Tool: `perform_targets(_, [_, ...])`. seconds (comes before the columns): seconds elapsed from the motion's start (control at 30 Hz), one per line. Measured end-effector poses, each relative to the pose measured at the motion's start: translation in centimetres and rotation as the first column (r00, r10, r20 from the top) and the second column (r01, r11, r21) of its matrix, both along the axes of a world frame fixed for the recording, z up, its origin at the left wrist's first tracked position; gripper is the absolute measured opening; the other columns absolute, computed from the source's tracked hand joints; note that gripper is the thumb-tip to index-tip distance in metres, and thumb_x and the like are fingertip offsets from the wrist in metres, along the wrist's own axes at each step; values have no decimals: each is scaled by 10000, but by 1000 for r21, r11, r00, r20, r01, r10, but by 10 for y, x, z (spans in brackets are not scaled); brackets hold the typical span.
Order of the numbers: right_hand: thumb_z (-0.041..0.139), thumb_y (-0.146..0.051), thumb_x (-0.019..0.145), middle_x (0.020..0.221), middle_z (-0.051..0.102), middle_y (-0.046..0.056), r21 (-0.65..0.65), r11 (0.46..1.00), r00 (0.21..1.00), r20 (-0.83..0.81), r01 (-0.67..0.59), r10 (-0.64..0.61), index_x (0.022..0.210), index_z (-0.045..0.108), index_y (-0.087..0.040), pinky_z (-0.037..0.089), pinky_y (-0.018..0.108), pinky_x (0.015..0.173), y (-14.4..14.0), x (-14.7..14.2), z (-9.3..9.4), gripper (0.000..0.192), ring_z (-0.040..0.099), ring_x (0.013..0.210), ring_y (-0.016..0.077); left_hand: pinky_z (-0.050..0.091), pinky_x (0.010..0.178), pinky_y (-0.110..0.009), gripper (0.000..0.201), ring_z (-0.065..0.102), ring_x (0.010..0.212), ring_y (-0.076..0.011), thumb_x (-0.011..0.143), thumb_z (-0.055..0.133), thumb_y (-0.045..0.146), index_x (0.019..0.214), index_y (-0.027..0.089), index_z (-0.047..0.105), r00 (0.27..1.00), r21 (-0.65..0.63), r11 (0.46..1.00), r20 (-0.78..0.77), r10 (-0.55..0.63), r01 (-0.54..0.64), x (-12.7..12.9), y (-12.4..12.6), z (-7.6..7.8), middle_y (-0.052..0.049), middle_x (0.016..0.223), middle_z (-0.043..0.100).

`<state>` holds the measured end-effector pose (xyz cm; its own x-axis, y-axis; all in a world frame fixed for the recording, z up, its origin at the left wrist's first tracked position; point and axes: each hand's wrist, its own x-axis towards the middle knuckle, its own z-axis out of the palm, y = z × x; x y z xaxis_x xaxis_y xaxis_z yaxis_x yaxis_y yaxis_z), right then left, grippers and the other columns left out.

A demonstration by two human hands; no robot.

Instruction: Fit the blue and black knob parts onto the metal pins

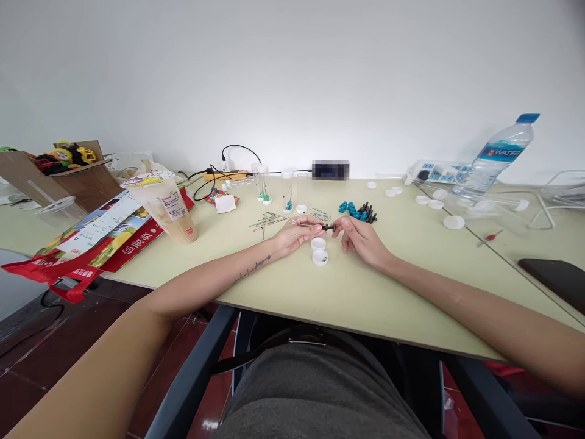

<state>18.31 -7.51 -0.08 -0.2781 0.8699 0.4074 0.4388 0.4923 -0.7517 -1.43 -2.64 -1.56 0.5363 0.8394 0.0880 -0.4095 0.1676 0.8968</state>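
Observation:
My left hand (299, 235) pinches a small black spool-like piece (327, 228) between thumb and fingers above the table. From the other side my right hand (363, 241) meets the right end of this piece with curled fingertips. Just below the hands are two white round caps (320, 258), the nearer one with tiny bits inside. Behind my right hand lie a pile of teal pieces (354, 210) and a pile of black pieces (368, 213). Thin metal pins (267, 219) are scattered beyond my left hand, with more metal pins (320, 214) just behind the fingers.
Clear tubes (287, 192) stand toward the wall. At left are a drink cup (167, 210), a red bag (132, 241) and a cardboard box (86, 183). On the right are loose white caps (454, 222), a water bottle (498, 155), a power strip (441, 171) and a phone (555, 280).

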Motion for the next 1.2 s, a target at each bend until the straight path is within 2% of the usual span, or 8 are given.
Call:
perform_targets(0.1, [281,-547,923,866,625,35,9,1000,1000,-12,1,-1,989,563,-216,393,279,483,0,0,1,440,528,471,110,442,940,-336,184,661,811,-141,654,722,84,819,105,644,1000,2,1000,3,2,-2,0,0,-1,-38,844,661])
perform_targets(0.3, [271,-564,916,840,636,46,-8,1000,1000,14,11,-10,834,578,-195,391,280,482,1,0,-1,486,532,484,118,442,934,-336,184,661,803,-141,642,732,87,803,106,644,1000,-2,1000,2,0,0,0,-1,0,-30,816,658])
perform_targets(0.5, [281,-566,914,865,633,39,5,1000,1000,-12,9,-9,1036,567,-221,396,278,481,-2,0,2,464,530,482,116,453,905,-325,209,666,805,-157,629,746,98,813,108,647,1000,2,1000,1,-1,1,0,0,0,-31,831,661])
perform_targets(0.67, [272,-585,906,867,642,59,-12,1000,1000,0,13,-13,945,599,-204,383,273,446,-1,-1,1,504,526,489,123,436,941,-345,190,661,804,-142,647,730,85,816,103,645,1000,3,1000,0,-4,4,0,0,0,-40,841,660])
perform_targets(0.83, [284,-574,909,876,639,51,0,1000,1000,-15,14,-14,1039,569,-219,390,270,458,-2,-2,2,474,524,482,118,434,946,-348,185,657,808,-139,648,731,89,813,104,647,1000,7,1000,0,-1,1,0,0,0,-37,839,656])
perform_targets(1.07, [277,-556,919,857,634,51,-11,1000,1000,4,10,-10,900,585,-196,392,272,466,-1,-1,1,474,528,491,118,442,937,-338,199,662,796,-141,634,741,92,807,106,644,1000,-3,1000,-4,0,0,0,-1,1,-30,831,657])
perform_targets(1.2, [275,-568,914,841,630,47,-5,1000,1000,0,16,-16,1019,574,-207,394,265,463,-2,-1,2,480,527,484,117,440,944,-341,190,661,801,-139,649,729,87,819,102,646,1000,4,1000,-2,1,-1,0,-1,1,-38,837,662])
